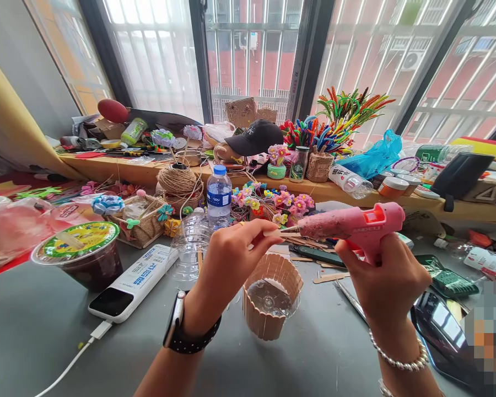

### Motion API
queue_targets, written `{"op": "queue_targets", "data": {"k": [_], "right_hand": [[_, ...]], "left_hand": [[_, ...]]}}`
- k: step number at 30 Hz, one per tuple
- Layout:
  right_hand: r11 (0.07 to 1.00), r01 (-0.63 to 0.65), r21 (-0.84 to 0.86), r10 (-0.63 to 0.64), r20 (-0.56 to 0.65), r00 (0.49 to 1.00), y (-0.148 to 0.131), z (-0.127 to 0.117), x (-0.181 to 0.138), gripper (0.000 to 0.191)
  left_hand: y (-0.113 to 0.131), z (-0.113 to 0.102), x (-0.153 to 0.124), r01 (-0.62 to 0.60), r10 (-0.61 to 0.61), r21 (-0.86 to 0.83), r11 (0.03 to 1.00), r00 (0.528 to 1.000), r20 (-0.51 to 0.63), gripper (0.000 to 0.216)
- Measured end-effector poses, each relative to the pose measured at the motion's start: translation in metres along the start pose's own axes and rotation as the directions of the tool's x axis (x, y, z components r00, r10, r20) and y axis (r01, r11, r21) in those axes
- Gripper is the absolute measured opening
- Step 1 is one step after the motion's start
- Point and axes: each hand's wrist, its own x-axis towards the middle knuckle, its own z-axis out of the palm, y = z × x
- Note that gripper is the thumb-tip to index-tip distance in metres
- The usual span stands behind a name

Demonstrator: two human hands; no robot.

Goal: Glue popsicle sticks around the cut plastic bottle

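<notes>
A thin pale wooden craft stick [278, 234] sits at mid-frame, pinched between the thumb and fingertips of the left hand [231, 256] — that grip is pressed together on the stick's left end. The nozzle of a pink plastic glue gun [351, 223] meets the stick. The right hand [382, 278] has its grip wrapped around the gun's handle. Just below, on the grey counter [45, 336], stands a round cup walled with upright wooden sticks [268, 322].

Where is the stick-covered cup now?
Head view, centre: the stick-covered cup stands between the left hand, pinching a wooden stick, and the right hand gripping the glue gun.
</notes>
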Motion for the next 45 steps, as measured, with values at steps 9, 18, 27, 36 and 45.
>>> {"op": "queue_targets", "data": {"k": [9, 18, 27, 36, 45], "right_hand": [[1.000, 0.012, -0.004, -0.012, 0.000, 1.000, -0.0012, -0.0013, 0.0002, 0.025], [0.999, 0.036, 0.006, -0.036, 0.009, 0.999, -0.0012, -0.0021, 0.0014, 0.024], [0.999, 0.045, -0.012, -0.045, -0.001, 0.999, -0.0002, -0.0022, 0.0019, 0.022], [0.997, 0.076, -0.023, -0.076, -0.019, 0.997, 0.0039, -0.0008, 0.0020, 0.029], [0.997, 0.065, -0.047, -0.065, -0.005, 0.998, 0.0075, -0.0002, 0.0014, 0.028]], "left_hand": [[0.0012, -0.0005, 0.0000, -0.016, 0.016, 0.008, 1.000, 1.000, -0.005, 0.009], [0.0021, 0.0000, 0.0005, -0.028, 0.029, 0.021, 0.999, 0.999, -0.025, 0.009], [0.0009, -0.0012, 0.0006, -0.018, 0.018, 0.023, 1.000, 1.000, -0.012, 0.008], [0.0005, -0.0013, 0.0008, -0.016, 0.016, 0.013, 1.000, 1.000, -0.007, 0.008], [0.0008, -0.0019, 0.0003, -0.027, 0.028, 0.034, 0.999, 0.999, -0.019, 0.008]]}}
